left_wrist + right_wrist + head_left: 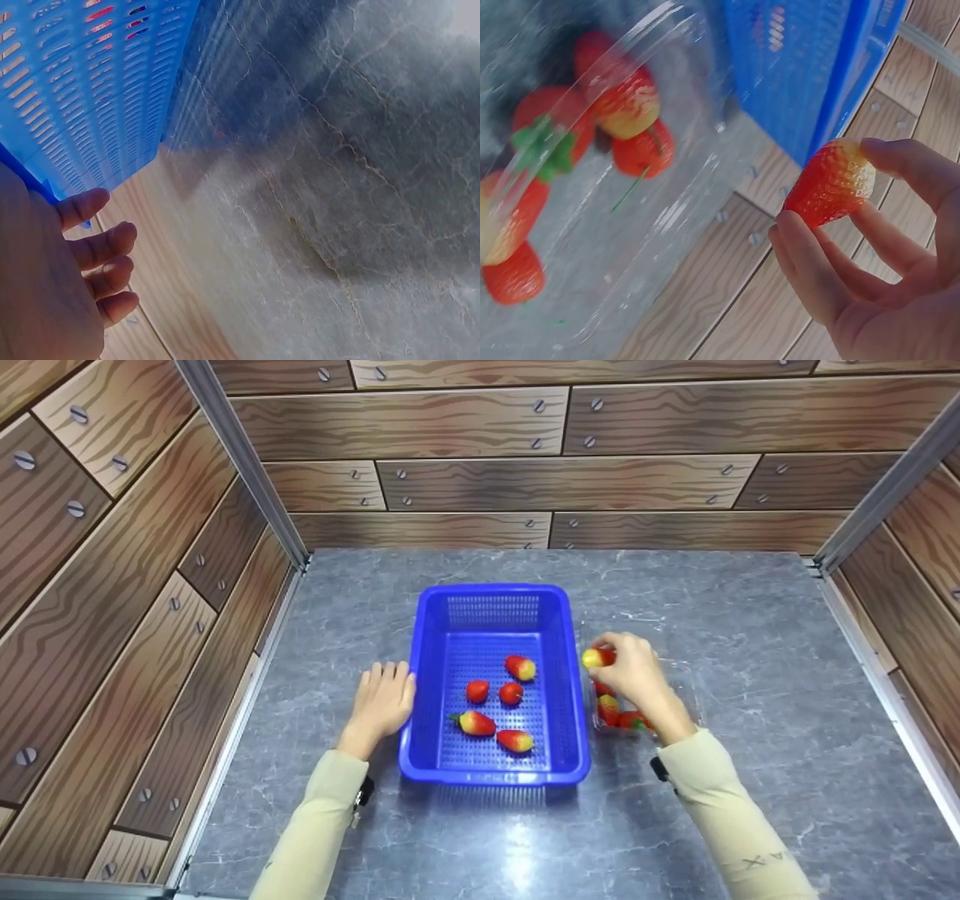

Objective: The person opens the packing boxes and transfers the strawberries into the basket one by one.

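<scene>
A blue perforated basket (421, 675) stands mid-table with several strawberries (511, 693) inside. My left hand (384, 699) rests flat against its left wall (90, 97), fingers (101, 246) straight. My right hand (634, 669) hovers just right of the basket and pinches one red-and-yellow strawberry (598, 658) (831, 182) between thumb and fingers. Below that hand sits a clear plastic box (679, 690) (660, 217) with more strawberries (626, 101) (609, 709) in it.
The grey marble-patterned tabletop (750, 675) is walled by wood-patterned panels (135, 607) on the left, back and right, with metal corner posts (247, 465). The basket's blue side (810, 67) is close beside the clear box.
</scene>
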`<state>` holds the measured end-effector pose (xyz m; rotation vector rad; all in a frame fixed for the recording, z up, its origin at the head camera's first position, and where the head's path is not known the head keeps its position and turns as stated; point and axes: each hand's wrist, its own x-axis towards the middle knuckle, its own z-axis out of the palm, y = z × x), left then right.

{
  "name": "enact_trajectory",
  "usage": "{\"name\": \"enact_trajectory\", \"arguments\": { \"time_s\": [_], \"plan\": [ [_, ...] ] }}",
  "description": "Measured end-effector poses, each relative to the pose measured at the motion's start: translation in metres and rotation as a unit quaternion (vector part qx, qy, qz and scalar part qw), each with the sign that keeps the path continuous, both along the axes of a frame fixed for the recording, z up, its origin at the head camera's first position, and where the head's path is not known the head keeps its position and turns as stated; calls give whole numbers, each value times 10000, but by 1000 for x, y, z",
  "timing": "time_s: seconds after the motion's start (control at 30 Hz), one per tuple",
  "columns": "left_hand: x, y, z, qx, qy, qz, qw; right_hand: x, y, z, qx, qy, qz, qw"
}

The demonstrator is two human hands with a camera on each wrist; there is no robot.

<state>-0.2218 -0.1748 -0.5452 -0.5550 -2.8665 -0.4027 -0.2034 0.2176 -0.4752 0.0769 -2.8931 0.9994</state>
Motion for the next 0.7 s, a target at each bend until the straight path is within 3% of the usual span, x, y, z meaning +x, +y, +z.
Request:
{"name": "enact_trajectory", "arguments": {
  "time_s": [0.3, 0.53, 0.7],
  "plan": [
    [1, 0, -1, 19, 148, -11, 9999, -3, -32, 0, -474, 132, 660, 9966],
    [1, 1, 0, 45, 3, 10, 10000, -5, -54, -13, -481, 419, 1303, 9894],
    [0, 1, 0, 22, 62, -3, 10000, -6, -63, -22, -503, 265, 1519, 9868]
  ]
}}
